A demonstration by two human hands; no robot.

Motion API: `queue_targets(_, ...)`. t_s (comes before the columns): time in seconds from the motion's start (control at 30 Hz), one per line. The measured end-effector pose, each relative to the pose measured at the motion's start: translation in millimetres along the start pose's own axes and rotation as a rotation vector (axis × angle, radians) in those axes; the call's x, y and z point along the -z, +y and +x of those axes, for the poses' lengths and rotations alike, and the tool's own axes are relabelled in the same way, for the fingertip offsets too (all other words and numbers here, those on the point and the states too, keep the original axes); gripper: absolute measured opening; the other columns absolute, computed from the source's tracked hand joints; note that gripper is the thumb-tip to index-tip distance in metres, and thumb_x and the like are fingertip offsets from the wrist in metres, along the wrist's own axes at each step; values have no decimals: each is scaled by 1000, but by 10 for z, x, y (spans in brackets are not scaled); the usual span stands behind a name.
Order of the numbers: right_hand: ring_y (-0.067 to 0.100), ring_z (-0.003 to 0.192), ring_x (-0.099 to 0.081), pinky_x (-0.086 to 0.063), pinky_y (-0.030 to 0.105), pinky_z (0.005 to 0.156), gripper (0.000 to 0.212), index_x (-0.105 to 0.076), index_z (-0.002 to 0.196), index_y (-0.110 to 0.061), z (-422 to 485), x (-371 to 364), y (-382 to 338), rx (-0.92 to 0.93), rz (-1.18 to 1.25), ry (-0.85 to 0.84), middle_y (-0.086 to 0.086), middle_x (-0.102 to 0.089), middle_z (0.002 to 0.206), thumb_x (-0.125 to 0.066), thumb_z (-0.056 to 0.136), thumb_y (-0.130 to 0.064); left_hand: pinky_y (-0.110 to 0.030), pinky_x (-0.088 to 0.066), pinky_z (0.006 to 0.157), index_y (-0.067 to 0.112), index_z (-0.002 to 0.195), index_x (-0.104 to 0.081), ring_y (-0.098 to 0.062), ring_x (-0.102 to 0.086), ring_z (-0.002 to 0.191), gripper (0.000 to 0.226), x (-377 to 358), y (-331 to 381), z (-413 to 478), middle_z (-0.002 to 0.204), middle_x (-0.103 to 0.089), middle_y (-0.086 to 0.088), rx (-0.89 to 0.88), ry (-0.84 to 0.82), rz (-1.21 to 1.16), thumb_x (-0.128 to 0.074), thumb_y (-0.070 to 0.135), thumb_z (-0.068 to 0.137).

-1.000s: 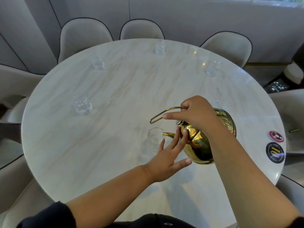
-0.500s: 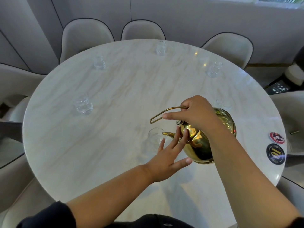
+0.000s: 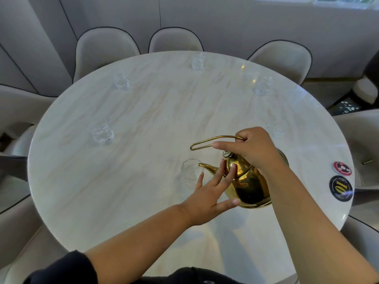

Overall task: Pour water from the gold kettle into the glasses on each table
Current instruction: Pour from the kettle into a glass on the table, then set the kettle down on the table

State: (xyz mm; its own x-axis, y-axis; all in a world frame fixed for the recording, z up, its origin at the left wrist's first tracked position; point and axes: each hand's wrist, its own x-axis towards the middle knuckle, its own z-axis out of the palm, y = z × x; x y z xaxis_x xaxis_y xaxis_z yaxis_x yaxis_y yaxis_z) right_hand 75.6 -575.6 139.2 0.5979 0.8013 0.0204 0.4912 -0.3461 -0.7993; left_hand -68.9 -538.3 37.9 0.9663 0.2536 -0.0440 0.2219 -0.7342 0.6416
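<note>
The gold kettle (image 3: 249,186) hangs tilted above the round marble table (image 3: 143,124), its spout over the rim of a clear glass (image 3: 190,171). My right hand (image 3: 253,147) grips the kettle's thin gold handle from above. My left hand (image 3: 209,191) has straight fingers pressed against the kettle's lid and side. Several other clear glasses stand around the table: at the left (image 3: 102,133), back left (image 3: 121,81), back (image 3: 197,61), back right (image 3: 262,87), and one partly hidden behind my right hand (image 3: 273,128).
Two round coasters, a red one (image 3: 342,168) and a black one (image 3: 340,187), lie at the table's right edge. Beige chairs (image 3: 175,41) ring the table closely. A grey wall stands behind them.
The kettle's spout has tipped a little lower over the near glass. Both hands keep their places.
</note>
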Motion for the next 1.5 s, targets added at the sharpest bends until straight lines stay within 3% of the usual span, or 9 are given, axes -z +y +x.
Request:
queue_targets(0.23, 10, 42, -32, -37, 26, 53, 57, -36, 48, -14, -168, 125, 351, -59, 301, 96, -10, -30, 39, -84, 64, -38, -44, 24, 104, 44, 139, 22, -16, -20, 143, 73, -48, 123, 41, 147, 36, 8, 50, -33, 168, -20, 68, 84)
queue_targets(0.47, 11, 44, -30, -33, 20, 49, 63, -39, 55, -1, -336, 195, 592, -178, 657, 178, -5, -28, 48, -88, 48, -41, -49, 23, 106, 44, 142, 15, -16, -2, 146, 80, -101, 207, 111, 154, 26, 1, 32, -25, 238, -16, 76, 76)
queue_targets(0.57, 5, 34, -26, -30, 16, 40, 55, -31, 52, -18, -373, 204, 596, -226, 782, 262, -12, -25, 39, -84, 60, -32, -49, 24, 104, 44, 143, 13, -16, 11, 145, 80, -54, 277, 132, 155, 24, 0, 34, 16, 269, -27, 73, 80)
queue_targets(0.7, 3, 32, -30, -40, 12, 49, 53, -32, 51, -18, -352, 171, 535, -211, 845, 339, -12, -30, 34, -79, 73, -28, -51, 21, 103, 41, 143, 15, -22, 17, 144, 80, 48, 321, 173, 155, 26, -3, 94, 34, 340, -39, 63, 88)
queue_targets(0.77, 2, 32, -32, -39, 11, 46, 52, -32, 52, -17, -291, 138, 463, -176, 883, 354, -13, -32, 34, -77, 77, -25, -50, 21, 103, 39, 142, 19, -23, 17, 144, 83, 134, 332, 192, 154, 27, -3, 110, 54, 336, -41, 61, 89)
queue_targets(1.0, 6, 40, -27, -41, 6, 46, 50, -34, 53, -17, 301, -149, 203, -186, 1014, 371, -7, -29, 44, -74, 78, -33, -52, 8, 112, 29, 143, 25, -23, 24, 141, 99, 463, 164, 333, 153, 29, -6, 370, 140, -4, -47, 63, 85)
queue_targets(1.17, 3, 37, -30, -36, 11, 41, 48, -35, 55, -15, 890, -466, 20, -177, 1011, 351, -6, -32, 45, -72, 81, -31, -50, -18, 115, 36, 143, 22, -28, -6, 145, 107, 740, -322, 755, 156, 20, 0, 476, 181, -490, -52, 71, 73)
queue_targets(1.37, 5, 40, -35, -40, 14, 48, 45, -40, 54, -15, 1666, -920, -42, -154, 1035, 279, -5, -37, 44, -72, 82, -28, -50, -7, 116, 32, 147, 13, -28, 12, 144, 84, 1148, -1013, 1325, 156, 20, -6, 539, 289, -594, -37, 64, 88)
queue_targets(1.5, 7, 43, -35, -39, 18, 51, 43, -45, 51, -18, 2135, -1168, -1, -164, 997, 239, -4, -41, 45, -72, 82, -31, -43, 1, 115, 32, 149, 4, -15, 20, 142, 76, 1312, -1481, 1581, 157, 16, -2, 477, 361, -612, -32, 64, 90)
